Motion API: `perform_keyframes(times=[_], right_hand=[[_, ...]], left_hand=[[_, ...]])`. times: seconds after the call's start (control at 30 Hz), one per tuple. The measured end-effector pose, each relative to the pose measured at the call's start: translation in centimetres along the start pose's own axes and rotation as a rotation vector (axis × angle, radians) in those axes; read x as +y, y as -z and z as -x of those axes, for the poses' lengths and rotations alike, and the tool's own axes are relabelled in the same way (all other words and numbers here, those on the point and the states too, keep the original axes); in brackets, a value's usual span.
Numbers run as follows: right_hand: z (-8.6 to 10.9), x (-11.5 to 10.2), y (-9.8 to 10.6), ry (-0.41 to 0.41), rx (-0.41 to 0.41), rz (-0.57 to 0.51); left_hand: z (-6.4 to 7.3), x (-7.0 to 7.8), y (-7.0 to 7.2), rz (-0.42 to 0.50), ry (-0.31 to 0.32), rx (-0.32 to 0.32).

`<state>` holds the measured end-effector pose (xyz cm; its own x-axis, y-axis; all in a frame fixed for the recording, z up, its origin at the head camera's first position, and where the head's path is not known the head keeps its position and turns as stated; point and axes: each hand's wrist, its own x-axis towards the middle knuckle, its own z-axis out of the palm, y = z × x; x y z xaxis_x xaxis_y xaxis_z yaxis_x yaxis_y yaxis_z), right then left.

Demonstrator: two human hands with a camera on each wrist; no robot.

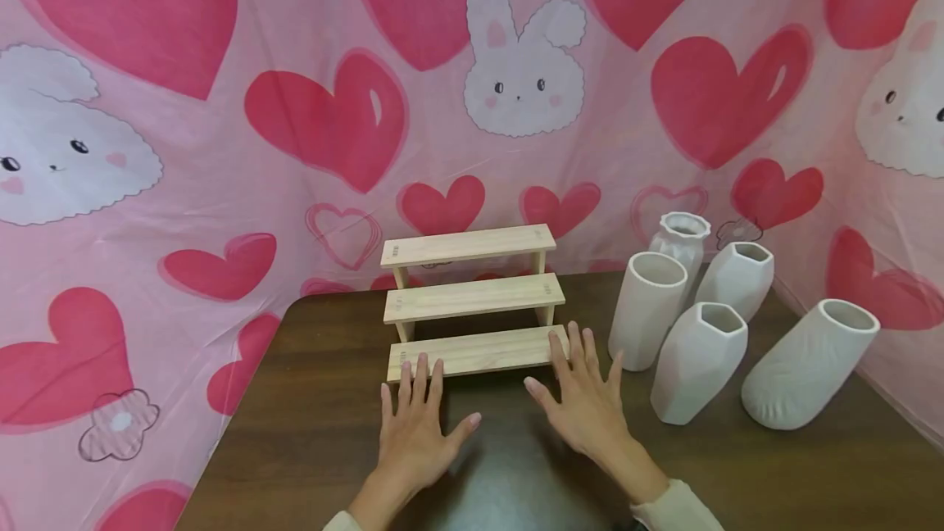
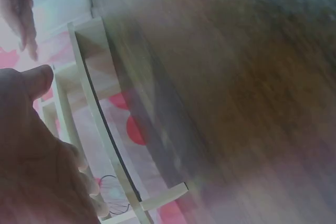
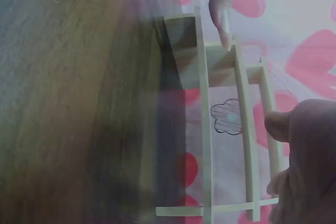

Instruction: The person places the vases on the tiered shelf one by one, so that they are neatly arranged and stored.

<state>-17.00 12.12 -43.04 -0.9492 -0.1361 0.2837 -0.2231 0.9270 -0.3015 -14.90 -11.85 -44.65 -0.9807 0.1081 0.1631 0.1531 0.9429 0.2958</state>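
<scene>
A pale wooden three-step display stand (image 1: 475,299) rises toward the back of the dark table. My left hand (image 1: 416,437), fingers spread, is at the left end of its lowest step. Near that step's right end is my right hand (image 1: 587,404), its fingers straight and spread too. Neither hand holds anything; whether the fingertips touch the wood I cannot tell. Both wrist views show the stand (image 2: 100,114) edge-on beyond the hands. To the right stand several white vases: a smooth cylinder (image 1: 647,314), two faceted ones (image 1: 696,367), a scalloped-rim one (image 1: 680,240) and a leaf-textured one (image 1: 807,367).
A brown wooden table (image 1: 317,400) lies under everything, its left edge slanting toward me. Behind and at the sides hangs a pink cloth (image 1: 442,154) printed with hearts and rabbits. The vases crowd together at the table's right side.
</scene>
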Motion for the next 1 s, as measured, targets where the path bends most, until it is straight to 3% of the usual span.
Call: perform_keyframes(times=[0.17,0.4,0.53,0.63,0.77,1.0], right_hand=[[-0.8,0.3,1.5,0.028,0.102,-0.068],[-2.0,1.5,4.2,0.218,0.506,-0.197],[-2.7,2.4,6.2,0.318,0.674,-0.139],[-3.1,3.4,8.2,0.328,0.773,-0.077],[-3.1,5.3,10.8,0.257,0.796,-0.102],[-1.7,8.7,13.1,0.047,0.72,-0.279]], left_hand=[[-0.2,-0.5,0.2,0.018,0.033,0.033],[-0.3,-1.2,0.9,0.112,0.09,0.063],[-0.5,-1.7,1.2,0.176,0.119,0.09],[-0.7,-2.1,1.5,0.217,0.137,0.104],[-1.4,-3.0,1.9,0.276,0.162,0.103],[-2.6,-6.2,2.4,0.44,0.201,0.094]])
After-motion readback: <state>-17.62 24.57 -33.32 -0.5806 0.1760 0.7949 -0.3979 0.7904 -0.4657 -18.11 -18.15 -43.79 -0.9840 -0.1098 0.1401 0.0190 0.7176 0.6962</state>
